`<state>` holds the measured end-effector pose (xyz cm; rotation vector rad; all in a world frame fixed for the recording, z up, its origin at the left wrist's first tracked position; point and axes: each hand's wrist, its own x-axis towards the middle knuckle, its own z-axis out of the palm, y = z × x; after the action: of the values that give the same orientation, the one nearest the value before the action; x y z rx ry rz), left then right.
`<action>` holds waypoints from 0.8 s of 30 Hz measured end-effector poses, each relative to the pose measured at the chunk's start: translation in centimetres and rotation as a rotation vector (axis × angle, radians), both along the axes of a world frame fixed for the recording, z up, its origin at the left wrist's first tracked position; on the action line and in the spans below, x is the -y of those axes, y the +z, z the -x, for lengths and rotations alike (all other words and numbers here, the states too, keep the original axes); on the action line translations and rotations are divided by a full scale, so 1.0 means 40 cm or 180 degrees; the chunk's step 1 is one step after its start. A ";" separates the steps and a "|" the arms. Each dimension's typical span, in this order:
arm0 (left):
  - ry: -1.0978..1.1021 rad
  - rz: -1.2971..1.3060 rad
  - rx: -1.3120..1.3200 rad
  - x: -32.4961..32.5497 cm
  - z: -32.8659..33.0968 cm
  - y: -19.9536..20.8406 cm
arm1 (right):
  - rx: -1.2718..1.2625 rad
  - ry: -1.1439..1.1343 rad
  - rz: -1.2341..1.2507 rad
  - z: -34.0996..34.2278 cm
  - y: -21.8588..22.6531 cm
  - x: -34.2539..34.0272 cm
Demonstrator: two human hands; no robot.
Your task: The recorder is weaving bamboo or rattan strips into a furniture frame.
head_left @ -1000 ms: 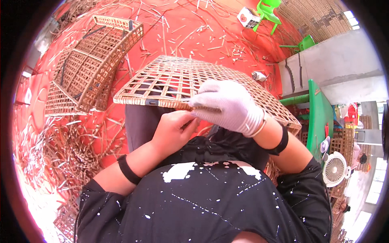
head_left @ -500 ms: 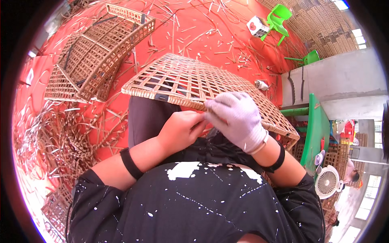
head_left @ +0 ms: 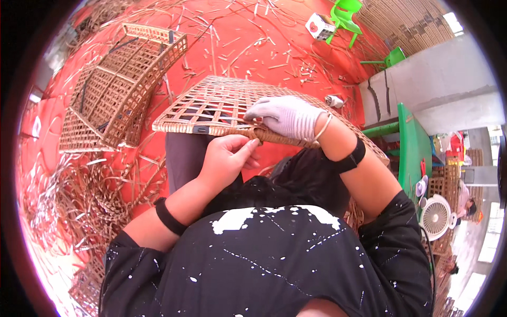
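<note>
A woven wicker panel (head_left: 211,100) with an open lattice lies across my lap. Its near rim is wrapped in brown strip and carries a small dark clip (head_left: 200,129) left of my hands. Just under that rim, my bare left hand (head_left: 229,157) pinches a thin brown wicker strip (head_left: 259,138) between thumb and forefinger; most of the strip is hidden. My right hand (head_left: 288,115), in a pale glove, reaches over the rim from above. Its fingers curl down onto the lattice, and their tips are partly hidden.
A large wicker basket frame (head_left: 119,79) stands at the far left. Loose strips (head_left: 90,206) are heaped below it, and offcuts litter the red floor covering (head_left: 211,53). A green table (head_left: 412,148) and a white fan (head_left: 437,217) are at right; a green chair (head_left: 346,18) and box (head_left: 320,26) stand farther back.
My right hand has moved left and turned, so its fingers now curl over the rim onto the lattice. My left hand has shifted slightly left and down, apart from the glove.
</note>
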<state>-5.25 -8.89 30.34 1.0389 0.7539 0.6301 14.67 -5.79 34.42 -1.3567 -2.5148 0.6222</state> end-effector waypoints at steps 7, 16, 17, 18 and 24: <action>-0.0148 -0.0570 -0.0429 0.000 -0.003 0.003 | 0.0992 0.0147 0.0503 -0.022 0.064 -0.021; -0.0113 -0.0788 -0.0652 0.013 -0.010 0.009 | -0.1037 -0.1056 0.1703 -0.032 0.017 -0.033; -0.0141 -0.0799 -0.0668 0.013 -0.012 0.012 | -0.1448 -0.1363 0.1443 -0.017 0.014 -0.036; -0.0064 -0.0702 -0.0630 0.011 -0.015 0.016 | -0.1843 -0.1610 0.1272 -0.003 0.012 -0.028; 0.0106 -0.0721 -0.0798 0.004 -0.015 0.038 | -0.1918 -0.1956 -0.0025 0.013 -0.038 -0.035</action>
<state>-4.65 -9.06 31.85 1.3327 0.9345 0.6307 14.13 -4.41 32.91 -1.5378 -1.5307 0.7327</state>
